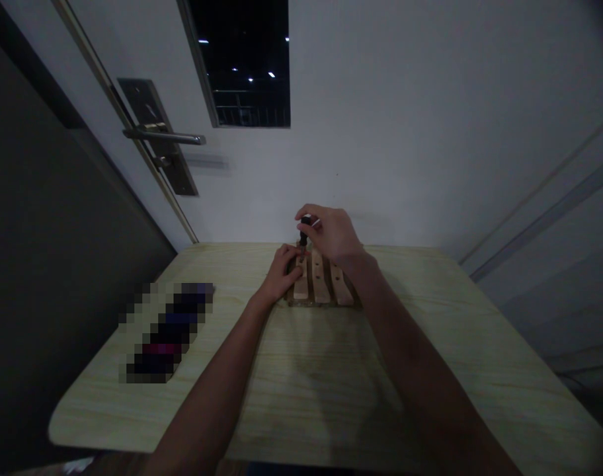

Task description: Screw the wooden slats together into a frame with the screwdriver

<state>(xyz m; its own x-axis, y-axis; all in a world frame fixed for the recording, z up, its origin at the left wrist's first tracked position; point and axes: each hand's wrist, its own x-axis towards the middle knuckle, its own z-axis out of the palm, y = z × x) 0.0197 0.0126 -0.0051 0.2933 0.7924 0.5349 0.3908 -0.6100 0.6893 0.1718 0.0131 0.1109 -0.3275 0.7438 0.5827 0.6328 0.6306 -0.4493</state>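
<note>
A small wooden piece made of three pale slats on darker cross bars lies at the far middle of the table. My right hand is closed round the dark handle of a small screwdriver, held upright over the far end of the left slat. My left hand rests on the left side of the wooden piece, its fingertips pinched at the tool's tip; what they pinch is too small to see.
A blurred-out oblong object lies on the left part of the table. A white wall rises right behind the table's far edge. A door with a metal lever handle and a dark window stand at the back left.
</note>
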